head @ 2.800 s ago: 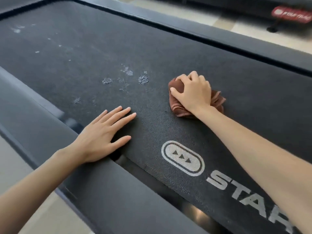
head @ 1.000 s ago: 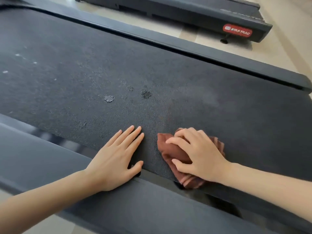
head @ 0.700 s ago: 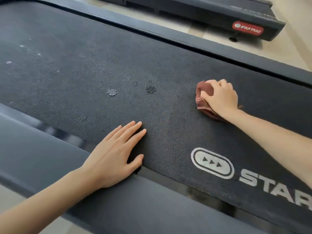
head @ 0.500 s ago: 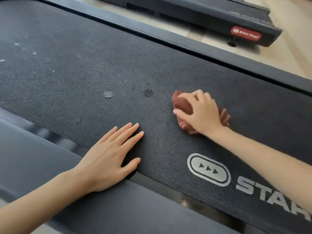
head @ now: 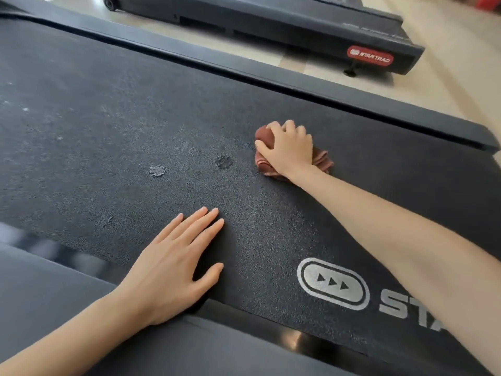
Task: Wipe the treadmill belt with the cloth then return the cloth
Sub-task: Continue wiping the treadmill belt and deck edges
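**Rust-brown cloth bunched under the right hand, out on the belt**

Rust-brown cloth (head: 264,137) sits crumpled on the black treadmill belt (head: 108,126), towards the far edge, and the right hand (head: 291,147) is planted right on top of it. That grip is closed round the wad: fingers curled over the top, thumb tucked against the near side, and folds of fabric poking out on both sides of the hand. The right arm reaches in long from the lower right, across the belt.

Over to the left hand (head: 173,267): flat, palm down, fingers straight and close together, thumb out to the side. Its grip holds nothing. The fingers lie on the textured belt and the heel of the palm sits on the near side rail (head: 54,294).

Between the two hands, marks on the belt: a pale spot (head: 157,170) and a darker spot (head: 223,161), the darker one just left of the cloth. More faint speckling spreads away to the left.

Down at the lower right, a white oval logo (head: 333,284) with three arrows, beside printed letters partly covered by the forearm.

Beyond the far side rail (head: 271,74), a second treadmill (head: 271,20) with a red badge (head: 370,56) stands on the pale floor (head: 447,77).
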Demonstrator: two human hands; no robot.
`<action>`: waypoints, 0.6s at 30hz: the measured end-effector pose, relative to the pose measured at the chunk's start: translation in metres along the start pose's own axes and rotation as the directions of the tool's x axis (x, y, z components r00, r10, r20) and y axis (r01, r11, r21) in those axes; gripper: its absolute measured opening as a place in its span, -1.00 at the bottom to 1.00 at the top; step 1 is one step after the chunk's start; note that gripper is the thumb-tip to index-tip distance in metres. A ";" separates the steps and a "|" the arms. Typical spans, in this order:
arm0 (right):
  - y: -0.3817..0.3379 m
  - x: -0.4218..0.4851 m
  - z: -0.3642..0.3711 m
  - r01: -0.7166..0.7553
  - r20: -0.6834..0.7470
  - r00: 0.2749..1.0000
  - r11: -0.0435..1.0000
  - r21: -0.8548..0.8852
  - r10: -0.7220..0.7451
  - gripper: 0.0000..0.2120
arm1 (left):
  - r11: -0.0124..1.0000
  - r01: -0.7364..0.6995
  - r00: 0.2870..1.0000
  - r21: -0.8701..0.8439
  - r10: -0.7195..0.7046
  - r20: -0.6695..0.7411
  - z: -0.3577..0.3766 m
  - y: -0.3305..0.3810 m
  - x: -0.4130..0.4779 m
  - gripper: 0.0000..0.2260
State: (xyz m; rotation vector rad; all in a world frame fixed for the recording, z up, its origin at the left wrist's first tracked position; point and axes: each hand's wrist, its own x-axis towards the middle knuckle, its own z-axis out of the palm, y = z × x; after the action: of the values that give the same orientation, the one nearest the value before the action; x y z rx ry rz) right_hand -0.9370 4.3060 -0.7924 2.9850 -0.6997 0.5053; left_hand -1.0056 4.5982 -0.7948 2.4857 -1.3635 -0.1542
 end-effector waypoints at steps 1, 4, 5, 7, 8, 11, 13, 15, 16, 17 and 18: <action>-0.007 -0.015 -0.003 0.101 -0.039 0.994 0.994 0.031 -0.100 -0.57 | 1.000 0.012 1.000 0.003 -0.012 -0.014 0.000 0.000 -0.001 -0.37; 0.011 -0.059 -0.018 0.443 -0.074 0.896 0.877 0.183 -0.437 -0.59 | 0.998 0.060 0.996 0.014 -0.059 -0.069 0.000 0.000 -0.004 -0.41; 0.024 -0.068 -0.023 0.502 -0.088 0.864 0.840 0.204 -0.495 -0.58 | 0.998 0.064 0.995 0.018 -0.062 -0.074 0.000 0.000 -0.004 -0.42; 0.041 -0.062 -0.023 0.463 -0.090 0.886 0.867 0.187 -0.454 -0.57 | 0.998 0.053 0.996 0.038 -0.050 -0.079 0.000 0.001 -0.003 -0.44; 0.041 -0.051 -0.020 0.379 -0.077 0.925 0.912 0.157 -0.371 -0.58 | 0.998 0.043 0.996 0.051 -0.039 -0.078 0.001 0.000 -0.002 -0.45; 0.011 0.002 -0.002 0.040 -0.021 0.999 0.996 0.080 -0.038 -0.60 | 0.996 0.046 0.996 0.074 -0.041 -0.076 0.002 -0.001 -0.001 -0.46; -0.020 0.025 0.008 -0.078 0.009 0.997 0.995 0.058 0.078 -0.58 | 0.995 0.045 0.997 0.085 -0.039 -0.073 0.003 0.000 -0.001 -0.46; -0.050 0.029 0.014 -0.013 -0.008 1.000 0.998 0.068 0.013 -0.58 | 0.995 0.045 0.998 0.086 -0.040 -0.058 0.001 0.000 -0.001 -0.46; -0.063 0.025 0.015 0.058 -0.016 0.998 0.995 0.086 -0.057 -0.59 | 0.995 0.048 0.998 0.082 -0.044 -0.053 -0.001 0.000 -0.001 -0.47; -0.073 0.018 0.014 0.136 -0.026 0.991 0.984 0.111 -0.134 -0.61 | 0.996 0.051 0.998 0.078 -0.048 -0.050 -0.003 0.000 -0.001 -0.47; -0.079 0.008 0.011 0.211 -0.041 0.977 0.968 0.137 -0.207 -0.62 | 0.996 0.053 0.997 0.072 -0.050 -0.051 -0.004 0.000 -0.002 -0.47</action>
State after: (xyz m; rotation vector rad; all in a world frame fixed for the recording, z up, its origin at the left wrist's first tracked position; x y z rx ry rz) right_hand -0.8922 4.3723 -0.7969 3.1256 -0.3540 0.6023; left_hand -1.0059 4.6003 -0.7910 2.5685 -1.3082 -0.0547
